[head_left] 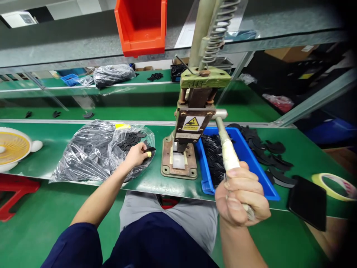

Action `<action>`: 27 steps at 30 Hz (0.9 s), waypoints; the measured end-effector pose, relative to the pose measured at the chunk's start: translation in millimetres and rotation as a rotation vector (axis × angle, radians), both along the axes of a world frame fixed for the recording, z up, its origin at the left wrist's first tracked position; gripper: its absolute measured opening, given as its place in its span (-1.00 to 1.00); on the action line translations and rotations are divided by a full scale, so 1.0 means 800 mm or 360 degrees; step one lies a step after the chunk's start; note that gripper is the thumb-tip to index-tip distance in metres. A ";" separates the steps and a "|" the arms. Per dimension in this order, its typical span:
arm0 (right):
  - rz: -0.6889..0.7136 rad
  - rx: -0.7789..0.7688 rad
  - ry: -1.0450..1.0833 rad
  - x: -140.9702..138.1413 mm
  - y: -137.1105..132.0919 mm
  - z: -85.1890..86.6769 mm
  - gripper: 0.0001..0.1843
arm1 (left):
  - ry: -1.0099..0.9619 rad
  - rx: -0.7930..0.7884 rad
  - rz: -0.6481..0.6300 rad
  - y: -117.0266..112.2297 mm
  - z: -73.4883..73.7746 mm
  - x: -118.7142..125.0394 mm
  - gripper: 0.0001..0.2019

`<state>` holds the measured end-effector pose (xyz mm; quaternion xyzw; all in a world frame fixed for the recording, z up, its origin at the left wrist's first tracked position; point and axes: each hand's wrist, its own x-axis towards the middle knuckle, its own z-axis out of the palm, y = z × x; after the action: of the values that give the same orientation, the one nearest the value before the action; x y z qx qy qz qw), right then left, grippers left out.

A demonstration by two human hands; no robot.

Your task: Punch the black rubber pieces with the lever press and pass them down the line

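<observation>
My left hand pinches a small black curved piece at the mouth of a clear plastic bag. Many similar black pieces fill that bag, and something yellow shows at the thumb. My right hand is wrapped round the tape-covered lever of a hand press. Under the ram, the press base carries a pale, shiny block. Just right of the press stands a blue bin holding many thin black parts.
Loose black curved pieces lie right of the bin, with a black phone-like slab and a tape roll. A fan is at far left. An orange bin sits on the overhead shelf.
</observation>
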<state>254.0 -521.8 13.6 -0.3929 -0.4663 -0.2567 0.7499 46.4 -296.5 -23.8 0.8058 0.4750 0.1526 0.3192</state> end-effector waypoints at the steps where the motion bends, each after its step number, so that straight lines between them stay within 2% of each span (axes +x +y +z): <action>1: 0.0013 0.0003 -0.0009 0.000 0.000 0.000 -0.82 | -0.0165 -0.0125 0.0007 -0.004 0.000 0.009 -0.80; 5: 0.0043 -0.0042 -0.0016 0.001 -0.004 -0.003 -0.83 | -0.0738 -0.0655 0.0000 -0.021 -0.008 0.056 -0.72; 10: 0.0051 -0.0140 -0.0048 0.005 -0.012 -0.005 -0.86 | -0.0936 -0.1048 0.0018 -0.028 -0.020 0.107 -0.53; 14: 0.0017 -0.0210 -0.0053 0.006 -0.015 -0.005 -0.85 | -0.0941 -0.1152 0.0063 -0.023 -0.024 0.122 -0.55; 22: -0.0024 -0.0225 0.0000 0.003 -0.014 -0.004 -0.87 | -0.0722 -0.1153 0.0036 -0.013 -0.024 0.122 -0.66; 27: 0.0023 -0.0168 0.0102 -0.007 -0.012 0.004 -0.83 | -0.0593 -0.1279 0.0145 -0.012 -0.019 0.128 -0.66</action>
<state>248.1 -531.1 16.8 -0.4364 -0.4578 -0.2137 0.7445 148.5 -305.7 -39.2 0.5548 0.4660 0.1123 0.6800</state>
